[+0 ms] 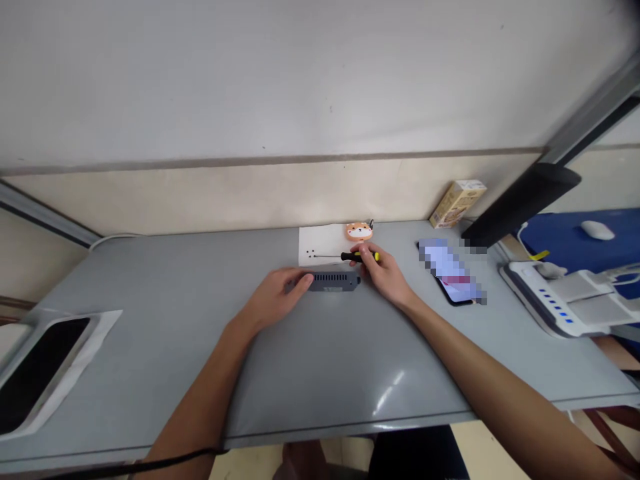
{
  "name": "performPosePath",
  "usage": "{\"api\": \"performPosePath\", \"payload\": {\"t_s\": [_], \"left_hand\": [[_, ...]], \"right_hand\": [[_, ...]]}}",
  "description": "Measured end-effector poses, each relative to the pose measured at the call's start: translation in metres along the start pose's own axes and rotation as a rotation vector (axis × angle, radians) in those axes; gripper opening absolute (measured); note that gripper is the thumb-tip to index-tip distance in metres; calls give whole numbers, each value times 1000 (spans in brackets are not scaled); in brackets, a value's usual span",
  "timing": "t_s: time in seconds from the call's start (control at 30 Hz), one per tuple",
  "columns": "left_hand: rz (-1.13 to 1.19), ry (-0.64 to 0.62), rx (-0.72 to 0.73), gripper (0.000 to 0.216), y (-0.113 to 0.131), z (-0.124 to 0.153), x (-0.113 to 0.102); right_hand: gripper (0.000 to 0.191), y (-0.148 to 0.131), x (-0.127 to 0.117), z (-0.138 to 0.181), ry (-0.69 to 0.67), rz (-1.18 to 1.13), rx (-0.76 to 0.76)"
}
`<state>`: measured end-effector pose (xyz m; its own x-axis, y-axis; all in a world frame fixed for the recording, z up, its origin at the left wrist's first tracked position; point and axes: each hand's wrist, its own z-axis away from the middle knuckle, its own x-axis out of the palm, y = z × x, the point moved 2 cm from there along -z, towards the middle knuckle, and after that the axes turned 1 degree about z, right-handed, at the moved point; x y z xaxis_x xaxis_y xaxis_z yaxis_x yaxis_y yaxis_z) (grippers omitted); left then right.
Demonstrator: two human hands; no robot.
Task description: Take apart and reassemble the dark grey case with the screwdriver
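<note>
A small dark grey vented box (334, 281) lies on the grey table (320, 360) near its far side. My left hand (278, 295) rests on the box's left end, fingers curled against it. My right hand (386, 272) is closed on a small screwdriver (358, 256) with a black and yellow handle. Its thin shaft points left across a white sheet of paper (320, 244). A few tiny dark screws (311, 253) lie on that paper by the tip.
An orange animal-faced trinket (359, 231) sits behind the paper. A phone (453, 275) lies to the right, a yellow carton (457, 202) by the wall, a white power strip (545, 297) at the right edge. A dark screen in white wrap (40, 370) lies at left.
</note>
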<state>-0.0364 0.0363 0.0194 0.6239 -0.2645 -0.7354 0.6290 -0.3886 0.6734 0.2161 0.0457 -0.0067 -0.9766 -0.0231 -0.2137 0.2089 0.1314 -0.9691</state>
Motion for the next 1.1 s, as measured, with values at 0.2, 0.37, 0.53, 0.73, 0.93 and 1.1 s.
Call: {"api": "performPosePath", "payload": {"t_s": [0.2, 0.37, 0.53, 0.73, 0.93, 1.1], "left_hand": [[21, 30, -85, 52, -2, 1, 2], [45, 92, -70, 52, -3, 1, 0], [20, 274, 45, 36, -1, 5, -7], [-75, 370, 294, 21, 5, 10, -4], [-84, 424, 419, 21, 10, 10, 0], [-109, 442, 448, 16, 11, 9, 1]], "right_hand": [[52, 4, -5, -3, 70, -131, 70], [51, 3, -12, -5, 155, -393, 113], [46, -4, -9, -3, 88, -507, 115], [47, -6, -4, 3, 59, -436, 150], [46, -3, -2, 3, 52, -450, 146], [48, -3, -2, 2, 54, -413, 149]]}}
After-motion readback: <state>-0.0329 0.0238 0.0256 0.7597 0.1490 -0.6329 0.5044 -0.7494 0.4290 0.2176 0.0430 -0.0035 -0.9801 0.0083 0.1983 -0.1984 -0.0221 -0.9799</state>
